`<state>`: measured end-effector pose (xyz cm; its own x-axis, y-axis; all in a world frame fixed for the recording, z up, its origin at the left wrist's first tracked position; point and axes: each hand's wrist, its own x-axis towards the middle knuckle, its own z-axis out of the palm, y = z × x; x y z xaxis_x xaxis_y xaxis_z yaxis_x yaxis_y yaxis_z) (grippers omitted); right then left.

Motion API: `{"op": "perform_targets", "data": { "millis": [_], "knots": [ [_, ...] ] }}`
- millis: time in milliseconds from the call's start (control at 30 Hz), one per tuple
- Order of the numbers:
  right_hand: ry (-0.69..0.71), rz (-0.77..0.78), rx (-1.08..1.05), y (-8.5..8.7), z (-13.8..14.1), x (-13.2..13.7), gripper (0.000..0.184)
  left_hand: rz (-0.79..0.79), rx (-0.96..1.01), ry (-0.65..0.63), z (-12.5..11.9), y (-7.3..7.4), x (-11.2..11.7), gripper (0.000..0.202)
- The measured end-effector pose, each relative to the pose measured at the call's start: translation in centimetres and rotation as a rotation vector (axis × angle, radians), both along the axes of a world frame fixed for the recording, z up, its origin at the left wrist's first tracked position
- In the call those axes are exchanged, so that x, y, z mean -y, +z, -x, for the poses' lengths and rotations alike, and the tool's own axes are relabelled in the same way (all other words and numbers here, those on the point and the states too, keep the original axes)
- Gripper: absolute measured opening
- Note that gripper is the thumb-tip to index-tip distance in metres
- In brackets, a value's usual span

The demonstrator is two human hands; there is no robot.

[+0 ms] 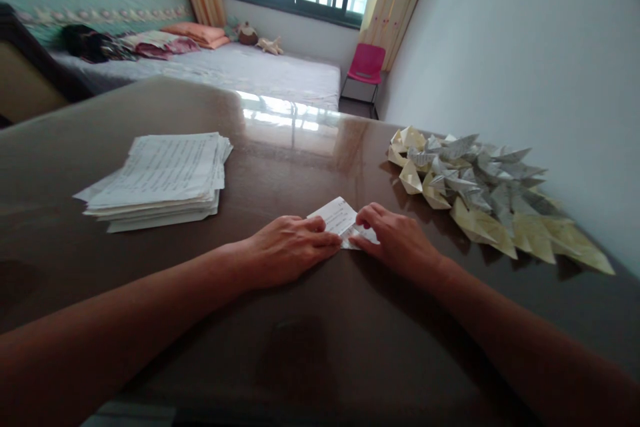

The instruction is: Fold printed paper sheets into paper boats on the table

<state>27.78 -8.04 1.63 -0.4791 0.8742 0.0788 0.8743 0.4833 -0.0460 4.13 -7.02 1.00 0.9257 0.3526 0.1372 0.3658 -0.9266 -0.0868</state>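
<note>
A small folded sheet of paper [336, 215] with writing on it lies on the table between my hands. My left hand [290, 248] holds its left and near edge down, thumb and fingers close together on the paper. At the right side, my right hand [397, 237] has curled fingers and thumb around a part of the same sheet, which looks like a folded flap. The fingertips partly cover the folds, so their exact shape is hidden.
A stack of written sheets [160, 170] sits on the left of the glossy brown table [280, 180]. Many folded paper boats [480, 180], white and yellowish, crowd the right side near the wall. Beyond the table are a bed [300, 70] and a pink chair [367, 63].
</note>
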Motion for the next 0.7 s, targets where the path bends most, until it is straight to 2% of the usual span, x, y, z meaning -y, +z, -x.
{"op": "perform_targets", "data": {
  "millis": [133, 200, 333, 467, 600, 700],
  "knots": [
    [0.273, -0.079, 0.169, 1.4, 0.9, 1.6, 0.014, 0.004, -0.007, 0.022, -0.1, 0.1, 0.1, 0.031],
    [0.319, -0.073, 0.275, 2.0, 1.3, 2.6, 0.015, 0.0, 0.002, 0.025, -0.1, 0.1, 0.2, 0.03],
    [0.279, -0.048, 0.394, 2.8, 1.6, 4.2, 0.021, -0.011, 0.033, 0.009, -0.1, 0.2, 0.2, 0.029],
    [0.201, -0.013, 0.447, 2.9, 1.7, 5.0, 0.019, -0.01, 0.046, 0.007, 0.1, 0.1, 0.1, 0.028],
    [0.121, -0.009, 0.41, 2.7, 1.8, 5.0, 0.017, -0.011, 0.031, -0.002, 0.2, 0.0, 0.2, 0.03],
    [0.138, -0.081, 0.324, 2.1, 1.7, 4.4, 0.016, -0.041, 0.018, 0.002, 0.0, 0.0, 0.1, 0.032]
  ]
}}
